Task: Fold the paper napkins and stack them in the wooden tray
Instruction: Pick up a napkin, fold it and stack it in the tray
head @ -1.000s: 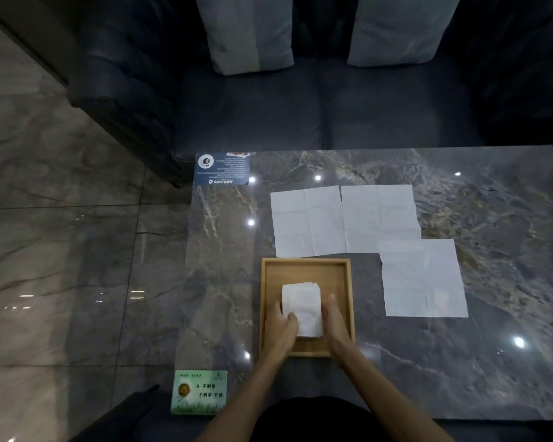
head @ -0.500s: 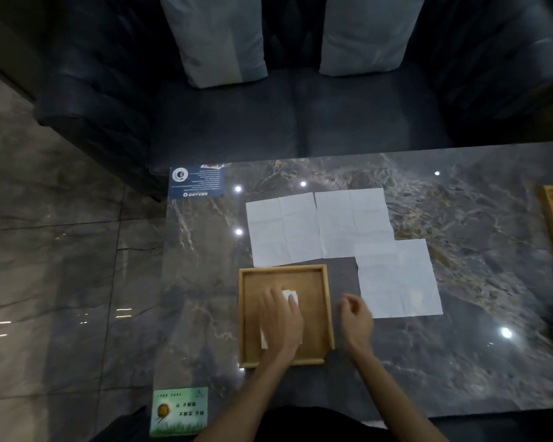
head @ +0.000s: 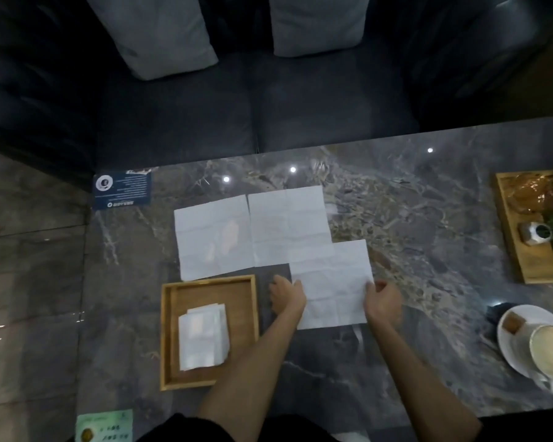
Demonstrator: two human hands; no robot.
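A wooden tray [head: 168, 333] sits on the marble table at the near left, with a stack of folded white napkins [head: 203, 336] inside it. Three unfolded napkins lie flat beyond it: a left one [head: 213, 239], a middle one [head: 288, 228] and a nearer right one [head: 331, 282]. My left hand [head: 286, 295] touches the left edge of the nearer right napkin. My right hand [head: 382, 301] pinches its right edge. The image is blurred, so the finger contact is hard to make out.
A saucer with a cup of coffee [head: 546, 346] stands at the near right. A second wooden tray with small items [head: 517, 250] lies at the far right. A blue card [head: 122, 189] and a green card [head: 104, 427] mark the table's left side. A dark sofa sits behind.
Both hands left the tray and moved right to the edges of the nearer right napkin. The folded stack stays in the tray. The view shifted right, revealing the cup and second tray.
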